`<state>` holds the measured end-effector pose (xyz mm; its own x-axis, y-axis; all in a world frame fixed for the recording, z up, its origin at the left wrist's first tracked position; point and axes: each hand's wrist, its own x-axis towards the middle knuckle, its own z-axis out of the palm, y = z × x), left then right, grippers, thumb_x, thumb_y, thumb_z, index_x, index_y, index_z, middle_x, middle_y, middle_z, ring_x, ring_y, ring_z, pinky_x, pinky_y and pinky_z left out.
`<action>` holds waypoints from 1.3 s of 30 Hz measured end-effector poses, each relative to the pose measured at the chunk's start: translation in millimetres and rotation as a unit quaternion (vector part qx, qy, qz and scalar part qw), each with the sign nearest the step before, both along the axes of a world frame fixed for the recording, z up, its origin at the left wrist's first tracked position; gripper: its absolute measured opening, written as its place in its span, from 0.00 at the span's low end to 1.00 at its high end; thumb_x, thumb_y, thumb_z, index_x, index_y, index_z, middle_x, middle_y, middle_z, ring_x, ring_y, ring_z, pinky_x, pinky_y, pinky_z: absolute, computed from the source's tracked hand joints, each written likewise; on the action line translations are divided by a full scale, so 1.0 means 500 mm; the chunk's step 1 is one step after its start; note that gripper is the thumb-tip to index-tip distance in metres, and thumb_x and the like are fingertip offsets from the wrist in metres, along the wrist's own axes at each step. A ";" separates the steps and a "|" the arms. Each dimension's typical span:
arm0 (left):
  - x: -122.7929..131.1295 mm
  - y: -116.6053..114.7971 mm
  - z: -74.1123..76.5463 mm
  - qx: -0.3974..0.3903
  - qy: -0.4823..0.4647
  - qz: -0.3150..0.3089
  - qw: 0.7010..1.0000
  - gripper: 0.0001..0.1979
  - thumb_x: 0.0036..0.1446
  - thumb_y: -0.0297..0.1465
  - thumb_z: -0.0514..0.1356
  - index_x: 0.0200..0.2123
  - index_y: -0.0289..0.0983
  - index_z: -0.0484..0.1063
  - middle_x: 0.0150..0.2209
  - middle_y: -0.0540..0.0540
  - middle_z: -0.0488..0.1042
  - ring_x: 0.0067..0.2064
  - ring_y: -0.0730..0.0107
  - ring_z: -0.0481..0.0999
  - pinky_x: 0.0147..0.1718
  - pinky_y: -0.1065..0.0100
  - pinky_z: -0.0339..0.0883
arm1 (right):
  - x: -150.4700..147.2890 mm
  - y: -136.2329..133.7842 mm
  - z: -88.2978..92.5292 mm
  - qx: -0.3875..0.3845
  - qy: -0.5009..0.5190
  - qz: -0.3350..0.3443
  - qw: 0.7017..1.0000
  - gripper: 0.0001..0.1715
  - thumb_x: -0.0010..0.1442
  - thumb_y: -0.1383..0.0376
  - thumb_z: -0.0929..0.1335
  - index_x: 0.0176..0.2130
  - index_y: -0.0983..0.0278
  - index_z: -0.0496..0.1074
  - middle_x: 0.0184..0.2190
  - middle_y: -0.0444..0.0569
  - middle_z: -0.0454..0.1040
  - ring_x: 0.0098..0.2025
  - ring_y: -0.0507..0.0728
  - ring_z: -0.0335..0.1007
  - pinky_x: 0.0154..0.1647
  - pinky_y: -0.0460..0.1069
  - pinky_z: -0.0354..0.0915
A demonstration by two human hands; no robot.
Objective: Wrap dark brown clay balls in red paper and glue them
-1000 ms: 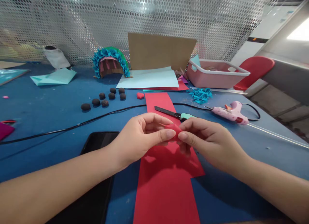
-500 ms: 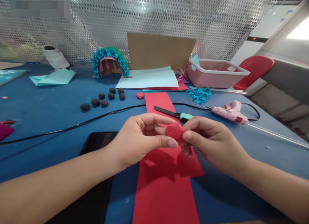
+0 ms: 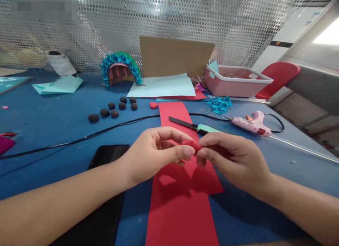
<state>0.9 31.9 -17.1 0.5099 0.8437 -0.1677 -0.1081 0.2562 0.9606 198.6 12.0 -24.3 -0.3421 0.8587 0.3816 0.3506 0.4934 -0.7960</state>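
Note:
Between both hands is a small folded piece of red paper [image 3: 192, 144]. My left hand [image 3: 161, 150] pinches its left side between thumb and fingers, and my right hand [image 3: 230, 154] pinches its right end. Below them lies a long strip of red paper [image 3: 182, 217], with another red piece sticking out at its right edge. A utility knife [image 3: 205, 129] with a mint handle rests across the strip just beyond my fingers, its dark blade pointing left. Farther off, a small puffy red paper shape [image 3: 153, 105] sits beside the strip's far end.
A black phone [image 3: 106, 189] lies under my left forearm. A pink glue gun [image 3: 251, 123] is at right, its black cord [image 3: 79, 138] crossing the table. Several dark balls [image 3: 122, 105], a blue-trimmed arch [image 3: 120, 62], blue paper bits [image 3: 219, 105] and a pink basket [image 3: 235, 85] stand farther back.
The red paper piece has turned in my fingers and now looks narrower and flatter. My right hand has shifted slightly, while the things on the table stay put.

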 end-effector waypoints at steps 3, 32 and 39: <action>0.000 0.000 0.001 -0.011 -0.011 -0.016 1.000 0.08 0.47 0.32 0.71 0.31 0.36 0.77 0.26 0.51 0.77 0.29 0.79 0.75 0.32 0.78 0.70 | 0.011 0.005 0.005 0.098 -0.058 0.038 0.993 0.04 0.62 0.70 0.65 0.35 0.63 0.69 0.23 0.43 0.74 0.24 0.48 0.71 0.25 0.42 0.68; 0.007 -0.011 -0.002 0.042 0.074 -0.044 0.995 0.06 0.54 0.28 0.64 0.35 0.37 0.69 0.29 0.52 0.74 0.30 0.77 0.73 0.30 0.75 0.67 | -0.001 0.001 0.009 0.015 -0.116 0.001 0.993 0.11 0.62 0.62 0.66 0.30 0.62 0.73 0.23 0.43 0.75 0.24 0.49 0.67 0.24 0.45 0.62; 0.010 -0.012 -0.002 0.033 0.045 -0.026 0.998 0.07 0.55 0.29 0.64 0.37 0.38 0.69 0.32 0.52 0.74 0.33 0.76 0.74 0.33 0.74 0.66 | -0.006 -0.005 0.011 0.058 -0.109 -0.061 0.991 0.12 0.61 0.61 0.67 0.27 0.62 0.70 0.19 0.42 0.72 0.21 0.49 0.63 0.21 0.44 0.59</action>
